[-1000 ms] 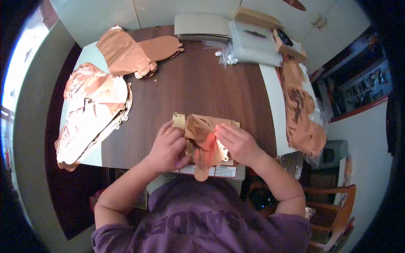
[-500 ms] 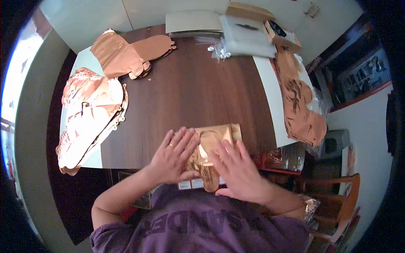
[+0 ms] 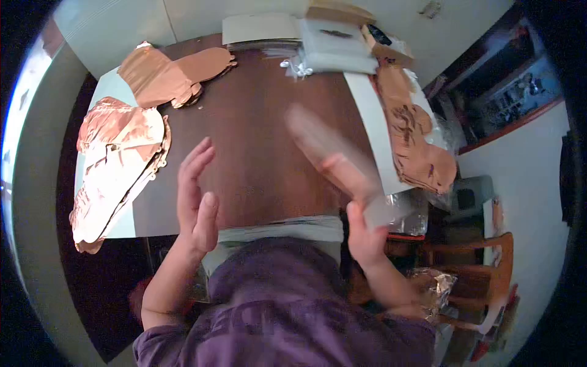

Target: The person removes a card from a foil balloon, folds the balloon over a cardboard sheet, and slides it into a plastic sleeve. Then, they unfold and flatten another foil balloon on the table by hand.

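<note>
My left hand (image 3: 199, 202) is raised above the near left part of the table. Its fingers are stretched out and it holds nothing. My right hand (image 3: 367, 241) grips a thin flat packet (image 3: 327, 147), tilted and badly smeared by motion, so its face cannot be made out. Between my body and the table edge lies a stack of pale flat packets (image 3: 281, 229). To the left, shiny copper-coloured foil balloons (image 3: 122, 159), flat and uninflated, are piled up. Another pile of flat foil balloons (image 3: 156, 76) sits behind them.
Along the right edge of the dark table (image 3: 257, 134) lie more flat foil balloons (image 3: 406, 125). At the back are a pale card stack (image 3: 260, 29), clear plastic sleeves (image 3: 339, 49) and a cardboard box (image 3: 391, 52). A wooden chair (image 3: 501, 269) stands at the right.
Both hands have parted and risen from the foil-covered packet they were pressing flat. The right hand has swung a packet up and to the right. The camera view has shifted slightly.
</note>
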`<state>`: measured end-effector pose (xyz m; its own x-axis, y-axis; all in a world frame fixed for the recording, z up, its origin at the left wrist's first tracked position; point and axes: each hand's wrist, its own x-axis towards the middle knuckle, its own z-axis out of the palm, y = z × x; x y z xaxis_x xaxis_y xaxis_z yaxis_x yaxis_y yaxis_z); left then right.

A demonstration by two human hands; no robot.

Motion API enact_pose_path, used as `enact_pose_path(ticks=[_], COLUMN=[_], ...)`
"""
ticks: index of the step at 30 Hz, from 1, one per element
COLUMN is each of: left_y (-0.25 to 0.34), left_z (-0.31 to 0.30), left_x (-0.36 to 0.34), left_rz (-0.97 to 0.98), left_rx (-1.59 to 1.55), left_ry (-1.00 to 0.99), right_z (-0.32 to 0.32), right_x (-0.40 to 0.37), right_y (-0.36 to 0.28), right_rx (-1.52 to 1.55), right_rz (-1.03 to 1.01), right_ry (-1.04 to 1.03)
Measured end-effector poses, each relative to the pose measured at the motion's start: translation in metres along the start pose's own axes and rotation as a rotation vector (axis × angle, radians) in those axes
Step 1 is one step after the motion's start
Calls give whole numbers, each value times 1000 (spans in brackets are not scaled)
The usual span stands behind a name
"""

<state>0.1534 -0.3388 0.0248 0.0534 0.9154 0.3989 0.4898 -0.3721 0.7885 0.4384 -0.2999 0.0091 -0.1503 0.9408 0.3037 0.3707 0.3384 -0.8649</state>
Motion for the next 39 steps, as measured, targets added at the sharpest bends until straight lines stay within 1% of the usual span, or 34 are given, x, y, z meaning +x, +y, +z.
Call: enact_pose_path(ticks=[1,2,3,4,5,7,8,11,12,15,17,18,21,23,24,27,28,31,34,37,39], left_y=[9,16,21,23,18,18,11,-15,-24,-32,-34,-36,-41,-44,-45,-45,-45,-51,-52,-49,-47], left_z=[0,2,5,16,28,40,42,46,43,29,20,16,12,12,11,8,8,10,11,9,6], left_x=[6,10,13,14,15,20,19,16,13,13,13,14,15,14,13,13,12,7,5,3,1], left_rz=[21,39,53,52,114,196,193,186,182,204,220,235,273,287,292,313,322,353,365,339,312], left_rx=[4,9,18,113,225,389,413,451,442,404,386,372,330,319,316,321,326,332,321,334,343], left_ry=[39,79,120,46,-14,-88,-145,-293,-332,-397,-438,-439,-446,-450,-454,-453,-444,-434,-422,-408,-393], right_z=[-1,3,13,29,43,67,73,72,72,21,-3,-12,-32,-25,-22,-9,-5,1,8,19,19], right_x=[0,8,19,19,19,9,3,-4,-12,-14,-5,2,18,41,53,81,90,107,119,116,111], right_y=[0,-1,-16,-23,-27,-17,-13,-20,-9,23,1,-7,-4,0,17,28,30,23,22,19,20], right_rx=[209,673,978,979,983,1102,1161,1214,1195,967,293,-35,-161,-113,-18,300,269,322,163,1,-31], right_rz=[255,615,698,703,710,806,858,905,922,1199,830,616,263,304,298,593,652,797,891,834,803], right_ry=[133,198,253,268,278,206,170,-32,-43,-831,-999,-1049,-663,-381,-373,-501,-569,-731,-890,-919,-870])
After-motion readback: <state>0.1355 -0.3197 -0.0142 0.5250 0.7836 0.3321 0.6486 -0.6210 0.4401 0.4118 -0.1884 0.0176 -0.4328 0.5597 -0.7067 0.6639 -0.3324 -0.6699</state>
